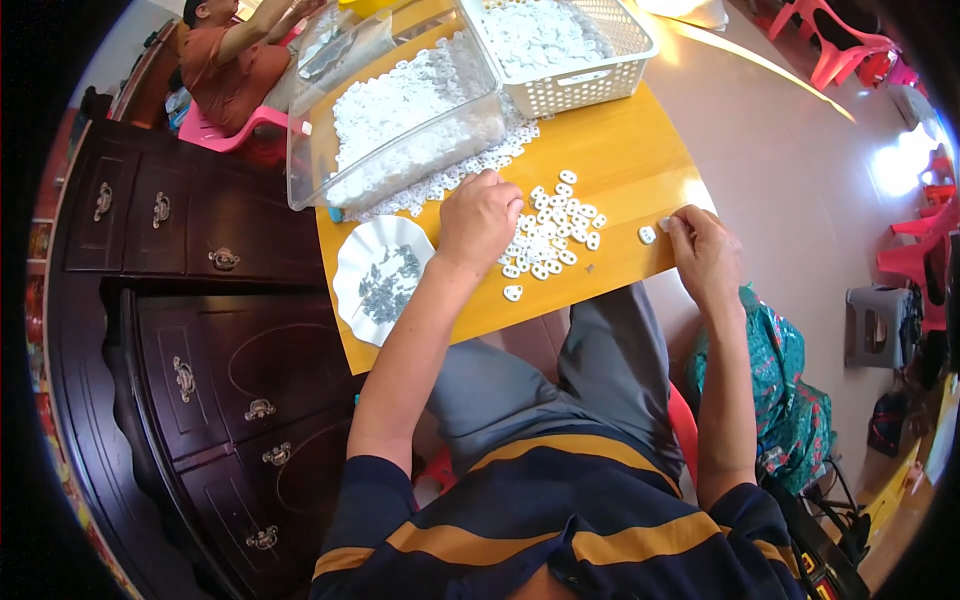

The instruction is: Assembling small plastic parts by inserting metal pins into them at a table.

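Observation:
Small white oval pieces with two dark holes lie in a loose pile (pixel 545 235) on the yellow wooden table (pixel 620 135). At the pile's left edge is my left hand (pixel 482 215), its fingers curled closed; whatever they hold is hidden. My right hand (pixel 708 252), over the table's right edge, pinches a small white piece (pixel 665 224) between thumb and fingertips. Another white piece (pixel 647 235) rests just left of that hand. Left of my left forearm stands a white scalloped dish (pixel 350 262) holding many tiny dark grey parts (pixel 392 285).
A clear plastic bin (pixel 400 165) and a cream perforated basket (pixel 590 85), both full of white pieces, stand at the table's far side. Dark wooden drawers (pixel 190 330) flank the left. A person (pixel 225 65) sits far left. A green patterned bag (pixel 775 345) lies at right.

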A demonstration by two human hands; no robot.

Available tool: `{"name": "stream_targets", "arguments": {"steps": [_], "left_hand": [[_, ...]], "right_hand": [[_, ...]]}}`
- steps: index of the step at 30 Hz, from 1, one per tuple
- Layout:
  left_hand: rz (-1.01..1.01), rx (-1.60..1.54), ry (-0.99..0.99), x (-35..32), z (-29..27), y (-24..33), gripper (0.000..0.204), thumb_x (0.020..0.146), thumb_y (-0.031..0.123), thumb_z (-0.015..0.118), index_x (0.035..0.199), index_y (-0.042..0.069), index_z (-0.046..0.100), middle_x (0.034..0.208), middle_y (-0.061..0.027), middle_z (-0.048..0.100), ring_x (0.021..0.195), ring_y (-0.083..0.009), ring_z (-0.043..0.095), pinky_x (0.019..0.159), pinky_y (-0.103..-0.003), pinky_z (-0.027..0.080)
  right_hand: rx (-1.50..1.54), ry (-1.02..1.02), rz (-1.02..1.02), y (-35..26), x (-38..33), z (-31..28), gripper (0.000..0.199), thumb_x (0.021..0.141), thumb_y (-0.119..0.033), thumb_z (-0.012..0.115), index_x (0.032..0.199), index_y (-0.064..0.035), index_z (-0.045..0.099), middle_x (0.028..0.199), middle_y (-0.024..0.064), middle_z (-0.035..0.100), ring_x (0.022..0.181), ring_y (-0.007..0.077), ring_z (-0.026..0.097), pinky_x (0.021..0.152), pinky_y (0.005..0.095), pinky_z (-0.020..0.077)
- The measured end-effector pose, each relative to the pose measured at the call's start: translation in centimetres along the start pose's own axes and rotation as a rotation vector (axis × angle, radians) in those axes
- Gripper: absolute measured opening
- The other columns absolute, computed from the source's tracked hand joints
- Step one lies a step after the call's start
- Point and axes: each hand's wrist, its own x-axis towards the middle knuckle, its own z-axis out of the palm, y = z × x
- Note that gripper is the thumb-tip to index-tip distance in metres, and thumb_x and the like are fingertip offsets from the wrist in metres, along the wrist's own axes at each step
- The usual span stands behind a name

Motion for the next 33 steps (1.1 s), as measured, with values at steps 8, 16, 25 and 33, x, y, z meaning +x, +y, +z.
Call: {"name": "stream_targets", "arguments": {"steps": [8,16,25,33], "left_hand": [[-0.018,0.055,-0.103,1.2,0.2,0.1,0.006,0.085,0.014,0.072,0.082,0.009,0.074,0.087,-0.0069,0.070,0.087,-0.0304,0.070,0.076,-0.045,0.057],[-0.068,0.089,-0.194,1.6,0.2,0.0,0.008,0.085,0.012,0.066,0.086,0.006,0.071,0.089,-0.0118,0.071,0.087,-0.0358,0.069,0.078,-0.049,0.056],[-0.306,-0.658,0.000,-3.3,-4.6,3.7,0.003,0.092,0.001,0.067,0.091,0.002,0.064,0.077,-0.0015,0.065,0.064,-0.0046,0.056,0.061,-0.023,0.048],[-0.482,-1.010,0.020,-10.6,-5.0,4.9,0.010,0.097,0.001,0.068,0.107,-0.002,0.071,0.088,0.0033,0.068,0.076,-0.0015,0.058,0.070,-0.020,0.050]], "right_hand": [[-0.021,-0.001,0.013,0.4,0.1,0.5,0.019,0.095,-0.022,0.068,0.098,-0.0043,0.073,0.092,0.0163,0.073,0.084,0.0373,0.071,0.077,0.0460,0.0555],[0.136,0.129,-0.014,-1.3,-0.8,1.0,0.012,0.094,-0.014,0.070,0.102,-0.0049,0.071,0.095,0.0143,0.072,0.077,0.0310,0.072,0.072,0.0413,0.0566],[0.086,-0.061,-0.322,-3.6,0.8,3.4,0.011,0.091,-0.014,0.070,0.099,-0.0093,0.075,0.098,0.0116,0.072,0.086,0.0334,0.072,0.076,0.0440,0.0573],[-0.041,-0.158,-0.379,-3.7,1.4,4.7,0.011,0.090,-0.020,0.073,0.097,-0.0146,0.078,0.097,0.0077,0.071,0.088,0.0324,0.071,0.076,0.0435,0.0575]]}}
